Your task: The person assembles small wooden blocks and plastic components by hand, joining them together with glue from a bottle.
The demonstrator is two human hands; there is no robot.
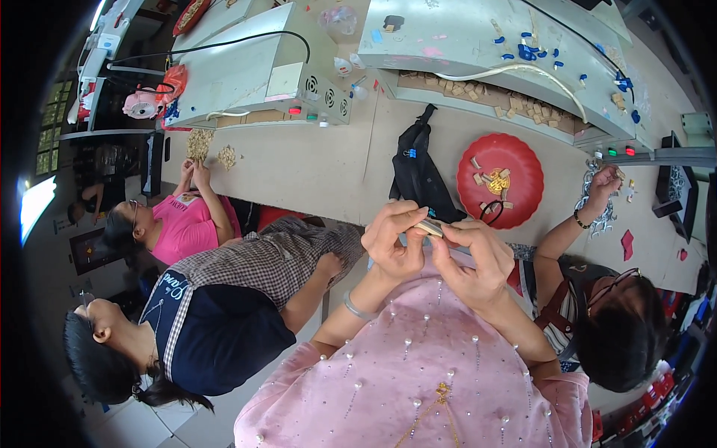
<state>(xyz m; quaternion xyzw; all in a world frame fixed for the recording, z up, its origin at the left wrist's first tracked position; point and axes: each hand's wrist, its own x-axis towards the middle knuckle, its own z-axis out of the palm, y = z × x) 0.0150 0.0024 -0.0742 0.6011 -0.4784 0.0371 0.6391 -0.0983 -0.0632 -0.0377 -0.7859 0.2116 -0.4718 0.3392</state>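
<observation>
Head view: the left hand (394, 243) and right hand (479, 261) are close together, fingertips pinching a small tan piece (430, 227) between them, near the black bag (423, 175) and red tray (524, 175). Judged risk: the fingertip-only hold could slip under uneven pressure, dropping the piece onto the pink garment (418, 336). Fingers partly cover it, so damage could escape notice.

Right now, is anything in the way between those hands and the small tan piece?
Nothing visible: the left hand and right hand pinch the small tan piece directly; the red scalloped tray lies beyond them.
</observation>
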